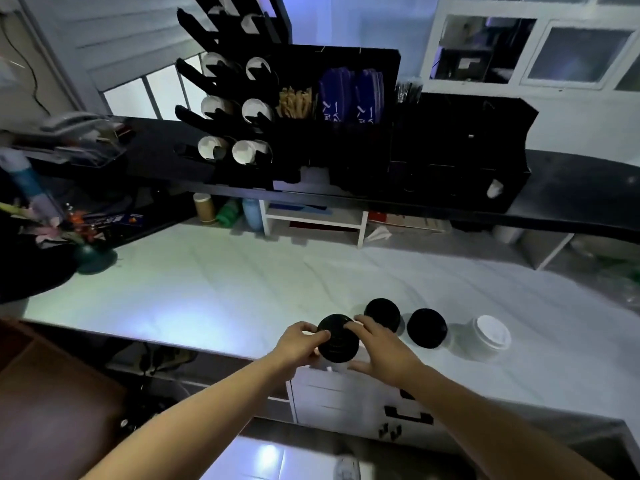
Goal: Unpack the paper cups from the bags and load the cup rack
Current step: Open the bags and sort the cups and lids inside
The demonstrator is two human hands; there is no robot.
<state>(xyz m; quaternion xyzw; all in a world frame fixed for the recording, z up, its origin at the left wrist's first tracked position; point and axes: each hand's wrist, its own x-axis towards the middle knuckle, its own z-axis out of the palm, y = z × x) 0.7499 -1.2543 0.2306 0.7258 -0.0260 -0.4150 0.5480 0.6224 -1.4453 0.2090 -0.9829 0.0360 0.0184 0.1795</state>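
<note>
the black-lidded cup [337,337] sits at the near edge of the tabletop [207,278], at 6 o'clock. left hand [299,342] fingers pinch its lid rim from 9 o'clock, right hand [381,351] fingers curl over from 3. keep it upright, grip even; the cup rack [235,109] stands at 11 o'clock

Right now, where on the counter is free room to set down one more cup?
Bare: the counter patch from the green base at left to the bottles behind. Crowded: front right, where the left hand and right hand hold a black-lidded cup beside two more black-lidded cups and a white-lidded cup.
</note>
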